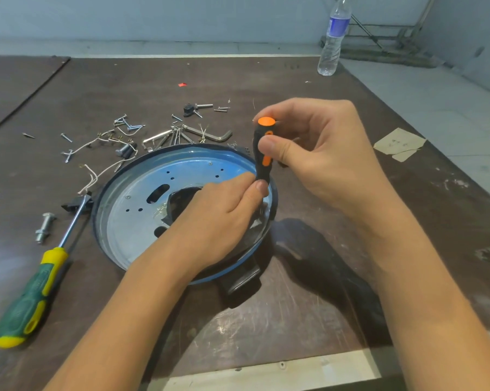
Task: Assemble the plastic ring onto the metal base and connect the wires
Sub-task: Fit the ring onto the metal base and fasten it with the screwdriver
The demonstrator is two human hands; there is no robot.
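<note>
A round metal base (142,193) with a dark plastic ring (97,201) around its rim lies in the middle of the table. My right hand (317,159) pinches the handle of a small black and orange screwdriver (262,153), held upright over the base's right rim. My left hand (224,213) rests inside the base, its thumb and fingers pinched at the screwdriver's lower end; what lies under them is hidden. A dark part (178,201) lies in the base beside that hand. White wires (97,170) trail off the base's upper left.
A green and yellow screwdriver (37,286) lies at the left, a bolt (44,227) beside it. Loose screws (125,122) and hex keys (187,135) are scattered behind the base. A water bottle (334,38) stands at the far right corner. Paper scraps (399,143) lie at the right edge.
</note>
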